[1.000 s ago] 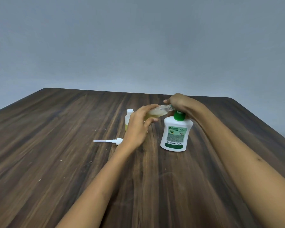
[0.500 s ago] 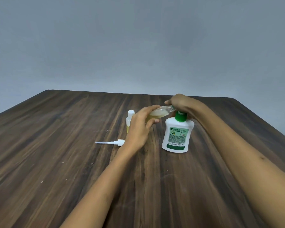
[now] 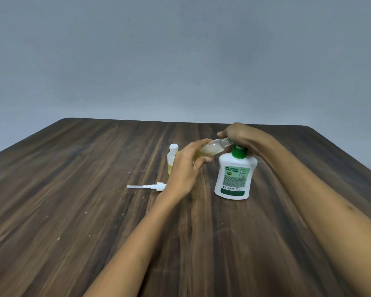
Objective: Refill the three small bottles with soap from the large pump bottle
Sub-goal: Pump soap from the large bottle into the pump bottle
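**Small bottle tipped over the soap bottle**

I hold a small clear bottle (image 3: 210,149) on its side above the table (image 3: 77,189), my left hand (image 3: 185,168) curled around its body, right hand (image 3: 237,133) pinching its neck, just above the large soap bottle (image 3: 234,176). Another small bottle (image 3: 172,157) stands behind; a white pump (image 3: 147,186) lies nearby.

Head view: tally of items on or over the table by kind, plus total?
Small bottles: 2, one held tilted, one standing capped
Large soap bottle: 1
Loose pump head: 1
Total: 4. A third small bottle is not visible.
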